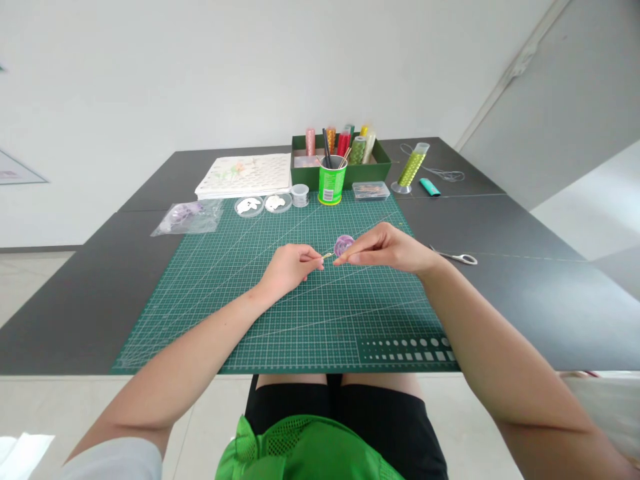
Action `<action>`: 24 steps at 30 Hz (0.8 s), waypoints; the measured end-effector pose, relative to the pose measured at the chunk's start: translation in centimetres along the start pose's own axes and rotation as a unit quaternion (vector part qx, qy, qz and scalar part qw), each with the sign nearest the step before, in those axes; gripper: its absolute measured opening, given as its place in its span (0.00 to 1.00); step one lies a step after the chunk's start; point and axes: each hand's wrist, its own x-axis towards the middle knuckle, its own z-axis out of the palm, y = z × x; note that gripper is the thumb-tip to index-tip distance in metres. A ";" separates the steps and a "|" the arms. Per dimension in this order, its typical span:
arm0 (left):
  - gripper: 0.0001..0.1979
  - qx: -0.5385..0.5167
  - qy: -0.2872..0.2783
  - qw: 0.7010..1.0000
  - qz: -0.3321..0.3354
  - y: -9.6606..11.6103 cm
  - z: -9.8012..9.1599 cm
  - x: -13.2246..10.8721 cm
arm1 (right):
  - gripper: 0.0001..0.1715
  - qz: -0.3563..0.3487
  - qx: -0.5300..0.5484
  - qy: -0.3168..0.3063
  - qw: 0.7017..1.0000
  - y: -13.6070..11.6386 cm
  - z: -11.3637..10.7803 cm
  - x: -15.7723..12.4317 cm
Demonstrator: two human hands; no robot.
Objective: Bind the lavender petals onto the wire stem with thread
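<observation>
My left hand [291, 267] hovers over the middle of the green cutting mat [280, 320], its fingers pinched on a thin wooden stick [326, 256]. My right hand [385, 248] is beside it, fingers pinched at a small purple petal-like piece [343, 245] that sits at the stick's tip. A fine thread or wire runs across the mat from the hands, barely visible.
Scissors [457, 257] lie right of the mat. At the back stand a green cup [331, 179] of sticks, a green box [340, 163] of spools, a small clear box [371, 191], two round dishes [263, 204], a plastic bag [187, 217], a paper stack [245, 175], a green spool [411, 168].
</observation>
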 end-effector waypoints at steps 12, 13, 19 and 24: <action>0.05 -0.022 -0.106 0.994 0.006 0.3 0.8 -0.9 | 0.16 0.027 -0.028 0.065 0.997 -0.6 0.1 0.0; 0.05 -0.018 -0.108 0.994 0.013 0.4 0.8 -0.9 | 0.16 0.024 -0.034 0.061 0.997 -0.7 0.0 0.0; 0.05 0.002 -0.149 0.988 0.029 0.8 0.8 -1.3 | 0.17 0.027 -0.051 0.065 0.996 -0.3 -0.1 0.1; 0.05 -0.001 -0.175 0.984 0.038 1.3 0.8 -1.6 | 0.18 0.041 -0.057 0.088 0.994 0.7 0.1 0.6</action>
